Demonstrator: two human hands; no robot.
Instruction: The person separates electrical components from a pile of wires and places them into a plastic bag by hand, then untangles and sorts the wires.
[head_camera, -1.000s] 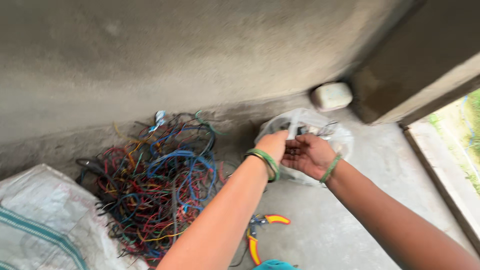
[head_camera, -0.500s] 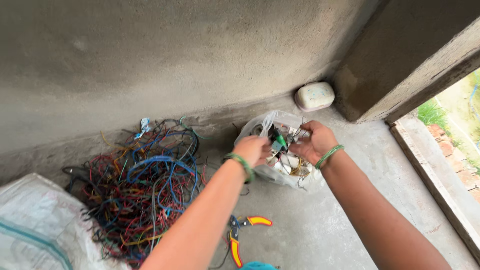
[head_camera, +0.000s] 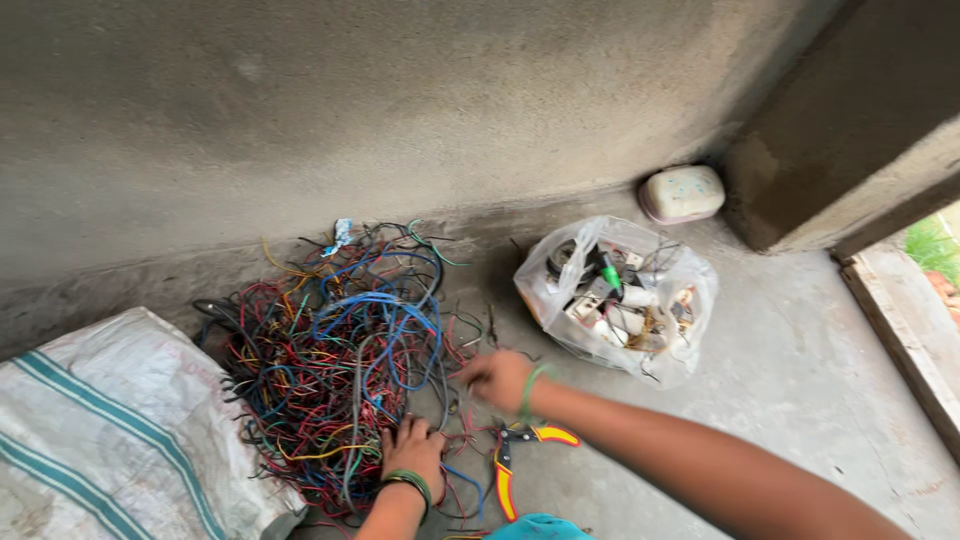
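A tangled pile of coloured wires (head_camera: 330, 350), red, blue, black and yellow, lies on the concrete floor against the wall. My left hand (head_camera: 412, 450), with a green bangle at the wrist, rests palm down on the pile's near edge, its fingers curled into the wires. My right hand (head_camera: 497, 378), also with a green bangle, reaches across to the pile's right edge and touches loose strands there; it is blurred, so its grip is unclear. Pliers with red and yellow handles (head_camera: 508, 462) lie on the floor just below my right wrist.
A clear plastic bag (head_camera: 690, 330) of small electrical parts sits right of the pile. A white oval object (head_camera: 682, 193) lies in the wall corner. A white woven sack with green stripes (head_camera: 100, 430) lies at left. A raised concrete sill (head_camera: 900, 330) runs along the right.
Both hands have left the plastic bag and moved down and left to the wire pile. The bag now lies by itself, its mouth open.
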